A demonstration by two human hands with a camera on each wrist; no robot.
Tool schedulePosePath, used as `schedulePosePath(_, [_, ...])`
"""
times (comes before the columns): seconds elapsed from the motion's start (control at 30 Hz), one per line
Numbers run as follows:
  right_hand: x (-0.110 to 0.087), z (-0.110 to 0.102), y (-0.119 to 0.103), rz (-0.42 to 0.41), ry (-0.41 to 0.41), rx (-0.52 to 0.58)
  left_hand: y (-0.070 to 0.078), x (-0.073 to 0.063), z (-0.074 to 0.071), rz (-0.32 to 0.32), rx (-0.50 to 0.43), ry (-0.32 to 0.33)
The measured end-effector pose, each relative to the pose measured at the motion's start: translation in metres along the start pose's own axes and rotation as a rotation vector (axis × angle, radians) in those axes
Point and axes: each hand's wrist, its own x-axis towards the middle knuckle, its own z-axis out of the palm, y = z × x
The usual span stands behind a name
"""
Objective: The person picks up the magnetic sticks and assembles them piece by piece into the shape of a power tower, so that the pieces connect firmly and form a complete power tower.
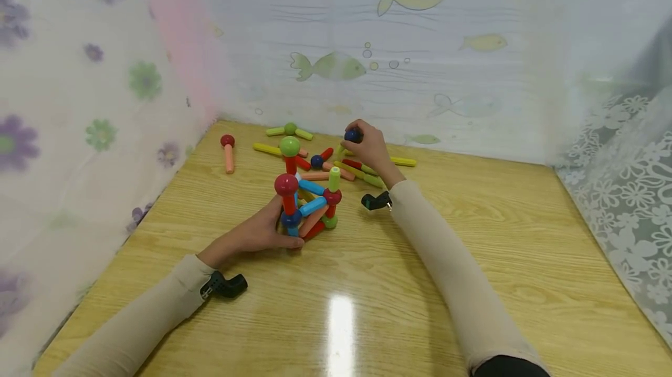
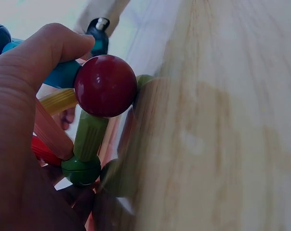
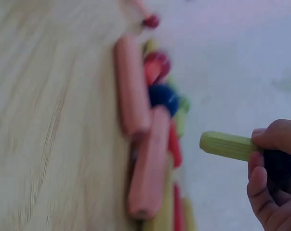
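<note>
One frame of rods and balls (image 1: 313, 206) stands on the tabletop (image 1: 504, 248), partly hiding the loose rods (image 1: 320, 176) behind; one red ball (image 1: 227, 140) with one peach rod (image 1: 228, 159) lies off left. The left hand (image 1: 262, 231) grips the frame's lower side; the right hand (image 1: 371, 148) pinches one dark blue ball (image 1: 352, 135), a pale green rod (image 3: 227, 145) attached, near those rods.
</note>
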Motion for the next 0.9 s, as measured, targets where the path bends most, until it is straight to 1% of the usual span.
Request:
schedulePosePath(0.07, [-0.004, -0.006, -0.007, -0.018, 0.022, 0.049, 0.004, 0.001, 0.000, 0.020, 0.008, -0.004])
schedulePosePath(0.13, [-0.010, -0.012, -0.016, -0.050, 0.004, 0.057, 0.006, 0.003, 0.000, 0.052, 0.004, -0.005])
schedulePosePath(0.2, [-0.016, -0.018, -0.024, -0.069, -0.058, 0.033, 0.005, 0.004, 0.000, 0.082, -0.007, -0.006])
schedulePosePath(0.27, [-0.023, -0.023, -0.027, -0.071, -0.146, -0.018, 0.001, 0.004, 0.001, 0.083, -0.015, 0.002])
schedulePosePath(0.4, [-0.038, -0.025, -0.022, -0.019, -0.306, -0.085, -0.015, 0.001, 0.001, 0.046, 0.012, 0.013])
schedulePosePath(0.47, [-0.044, -0.022, -0.015, 0.010, -0.350, -0.079, -0.024, 0.000, 0.001, 0.023, 0.025, 0.017])
schedulePosePath(0.5, [-0.047, -0.021, -0.012, 0.020, -0.358, -0.069, -0.028, 0.000, 0.001, 0.021, 0.032, 0.015])
schedulePosePath(0.57, [-0.053, -0.020, -0.007, 0.027, -0.355, -0.063, -0.032, -0.001, 0.002, -0.001, 0.028, 0.017])
schedulePosePath(0.67, [-0.058, -0.020, -0.002, 0.001, -0.318, -0.094, -0.032, -0.002, 0.002, -0.025, 0.017, 0.024])
schedulePosePath(0.73, [-0.061, -0.020, 0.002, -0.041, -0.319, -0.159, -0.028, -0.002, 0.002, -0.029, 0.009, 0.032])
schedulePosePath(0.8, [-0.065, -0.019, 0.006, -0.078, -0.334, -0.206, -0.022, -0.001, 0.003, -0.011, -0.006, 0.030])
schedulePosePath(0.9, [-0.071, -0.019, 0.010, -0.134, -0.363, -0.253, -0.011, 0.001, 0.002, 0.029, -0.033, 0.007])
